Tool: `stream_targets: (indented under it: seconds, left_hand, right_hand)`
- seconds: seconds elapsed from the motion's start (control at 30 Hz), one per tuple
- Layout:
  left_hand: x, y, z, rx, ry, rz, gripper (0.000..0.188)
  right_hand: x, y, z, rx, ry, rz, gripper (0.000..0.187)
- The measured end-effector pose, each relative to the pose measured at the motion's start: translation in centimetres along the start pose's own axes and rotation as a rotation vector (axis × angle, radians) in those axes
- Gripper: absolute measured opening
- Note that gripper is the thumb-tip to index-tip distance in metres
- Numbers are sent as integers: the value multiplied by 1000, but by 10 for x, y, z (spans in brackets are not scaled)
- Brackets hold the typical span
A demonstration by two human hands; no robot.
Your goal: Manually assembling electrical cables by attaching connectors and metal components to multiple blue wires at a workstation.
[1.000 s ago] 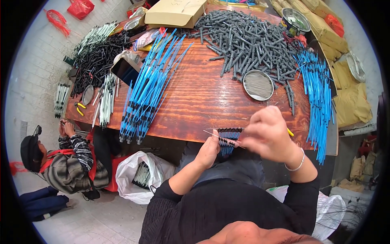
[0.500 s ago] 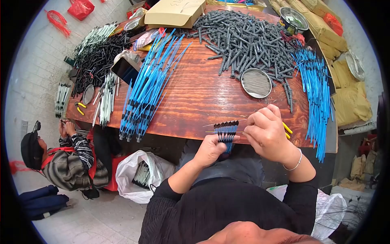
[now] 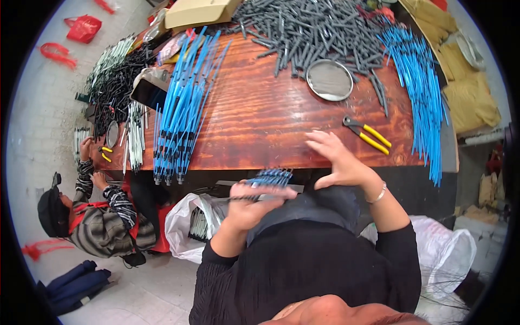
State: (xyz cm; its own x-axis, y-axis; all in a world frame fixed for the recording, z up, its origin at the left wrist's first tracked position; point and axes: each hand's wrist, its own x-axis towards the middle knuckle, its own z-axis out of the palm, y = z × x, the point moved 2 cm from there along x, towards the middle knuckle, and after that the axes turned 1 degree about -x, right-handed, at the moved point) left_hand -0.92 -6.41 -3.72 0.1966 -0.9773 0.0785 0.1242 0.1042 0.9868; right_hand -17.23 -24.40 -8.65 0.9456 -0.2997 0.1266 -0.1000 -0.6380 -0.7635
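Note:
My left hand (image 3: 252,206) is closed around a small bundle of blue rods with black ends (image 3: 275,176), just in front of the table's front edge. Part of the bundle is hidden behind the fingers, and the hand is slightly blurred. My right hand (image 3: 344,167) is empty, its fingers spread and the thumb apart, over the table's front edge. Beyond it lie cutting pliers with yellow handles (image 3: 374,144). A round metal dish (image 3: 331,99) of thin grey wires stands farther back on the wooden table (image 3: 254,119).
Dark grey plastic parts (image 3: 309,38) are heaped at the back. Long blue rods lie in a left bundle (image 3: 184,103) and a right pile (image 3: 416,86). A phone (image 3: 149,93) rests left. A co-worker (image 3: 103,222) sits at the left beside a white sack (image 3: 187,233).
My right hand has opened and moved away from the bundle, uncovering the pliers. My left hand has moved left and turned with the bundle. The whole view has shifted; the co-worker's hands have parted.

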Motion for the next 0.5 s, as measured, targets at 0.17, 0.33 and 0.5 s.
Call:
stream_targets:
  seconds: [0.17, 0.33, 0.5]
  left_hand:
    - [-17, 37, 6, -47, -145, -262, 9]
    - [-30, 51, 6, -65, -383, 35, 14]
    - [-23, 36, -1, -196, -728, 435, 15]
  right_hand:
    - [0, -1, 68, -268, -279, -7, 114]
    - [2, -21, 95, 136, -359, -219, 116]
    - [1, -21, 89, 411, -313, -324, 115]
